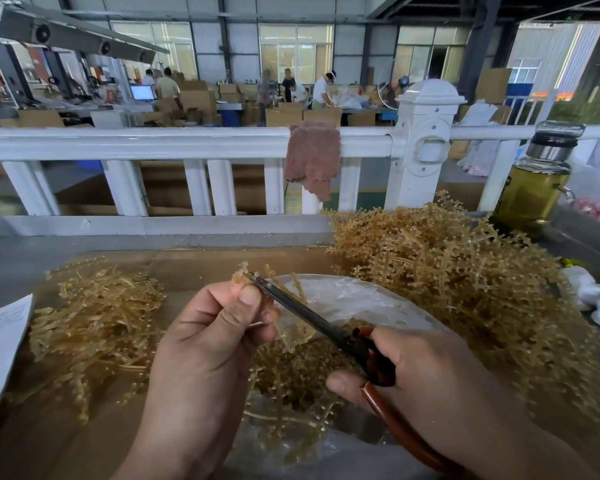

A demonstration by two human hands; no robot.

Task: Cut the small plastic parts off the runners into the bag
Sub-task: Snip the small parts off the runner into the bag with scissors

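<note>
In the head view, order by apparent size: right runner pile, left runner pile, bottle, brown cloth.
Largest first: right runner pile, left runner pile, bottle, brown cloth; the cloth hangs farther away, so unsure.

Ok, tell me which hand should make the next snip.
Right. The right hand grips the scissors, their tips at the runner that the left hand pinches above the bag.

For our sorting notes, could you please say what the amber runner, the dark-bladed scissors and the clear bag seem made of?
Amber translucent runner: glossy plastic, light passes through. Dark-bladed scissors: seemingly dull dark metal blades; red-brown handles look rubber- or plastic-coated, smooth. Clear bag: thin plastic film, crinkled with shiny highlights.
</note>
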